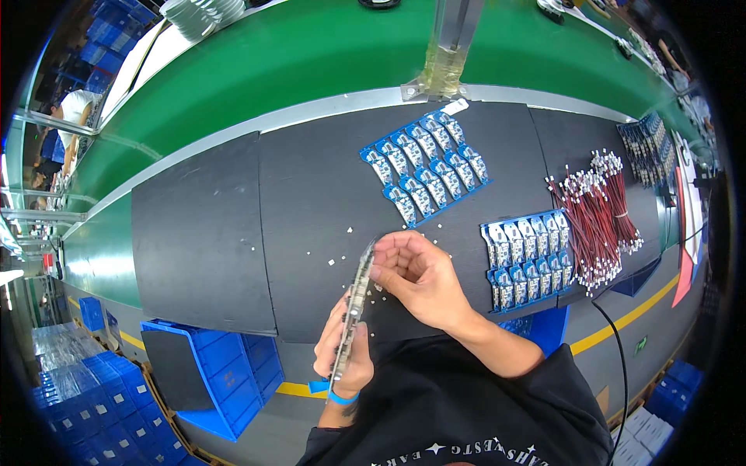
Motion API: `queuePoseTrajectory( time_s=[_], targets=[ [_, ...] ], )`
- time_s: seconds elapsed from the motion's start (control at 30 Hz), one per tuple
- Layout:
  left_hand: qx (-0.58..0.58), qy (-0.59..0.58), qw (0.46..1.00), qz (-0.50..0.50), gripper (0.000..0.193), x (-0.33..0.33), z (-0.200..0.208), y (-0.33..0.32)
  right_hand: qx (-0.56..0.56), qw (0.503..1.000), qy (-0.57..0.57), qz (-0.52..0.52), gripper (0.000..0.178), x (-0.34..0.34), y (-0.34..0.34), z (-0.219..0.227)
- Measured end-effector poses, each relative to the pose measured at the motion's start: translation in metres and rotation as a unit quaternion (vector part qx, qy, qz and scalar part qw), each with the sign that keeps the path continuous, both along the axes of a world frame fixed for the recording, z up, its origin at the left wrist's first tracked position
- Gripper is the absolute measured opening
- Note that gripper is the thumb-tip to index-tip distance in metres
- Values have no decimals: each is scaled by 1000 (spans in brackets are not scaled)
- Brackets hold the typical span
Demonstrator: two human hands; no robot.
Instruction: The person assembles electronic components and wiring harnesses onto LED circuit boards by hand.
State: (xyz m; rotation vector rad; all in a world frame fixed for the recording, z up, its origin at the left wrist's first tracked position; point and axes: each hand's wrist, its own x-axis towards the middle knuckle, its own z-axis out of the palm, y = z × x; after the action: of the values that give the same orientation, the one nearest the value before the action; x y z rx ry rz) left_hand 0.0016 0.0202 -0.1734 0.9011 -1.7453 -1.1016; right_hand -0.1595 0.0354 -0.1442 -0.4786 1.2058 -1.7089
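Where both hands meet: a slim grey-green circuit-board panel (355,303), seen nearly edge-on, is held above the near edge of the black-covered tabletop (202,233), its far end angled slightly right.
Left hand (355,373): pinching the panel's nearer half, thumb on one face, fingers on the other.
Right hand (423,283): bent fingers and thumb brought together at the panel's far end; with the panel edge-on, I cannot tell whether they pinch it or merely touch.
Handling: the step looks like finger work at that far end; the left grip is best kept firm near the working spot, the force small and local, so the panel does not flex and its parts are not rubbed.
Pale fragments (332,262): small bits scattered below the hands, best kept off the boards.
Blue-edged board panels: one (423,167) lies flat near the tabletop's far edge, another (536,272) at the near edge, beyond the right forearm.
Red wire bundles (590,221): white-ended, toward the tabletop's right end, just beside the nearer flat panel; room for the right elbow matters there.
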Motion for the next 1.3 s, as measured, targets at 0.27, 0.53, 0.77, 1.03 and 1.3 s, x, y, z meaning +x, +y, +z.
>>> queuePoseTrajectory(
  time_s=[0.27, 0.53, 0.77, 1.03, 1.3],
  targets=[
    [1, -29, 1000, 1, 25, -1, 8, -4, 2, 997, -69, 26, 25, -5, 1, -1],
    [24, 6, 1000, -13, 26, -1, 1, 2, 28, 998, -53, 3, 23, 0, -2, 2],
    [10, -83, 996, -22, 28, 1, 11, -4, 37, 997, -72, 13, 24, -3, -1, 2],
    [3, -1, 1000, -11, 26, 2, 0, 0, 36, 997, -60, 18, 23, -3, -2, 4],
    [3, -14, 1000, -6, 22, 5, -3, -1, 12, 1000, -24, -8, 22, -6, -4, -5]
  ],
)
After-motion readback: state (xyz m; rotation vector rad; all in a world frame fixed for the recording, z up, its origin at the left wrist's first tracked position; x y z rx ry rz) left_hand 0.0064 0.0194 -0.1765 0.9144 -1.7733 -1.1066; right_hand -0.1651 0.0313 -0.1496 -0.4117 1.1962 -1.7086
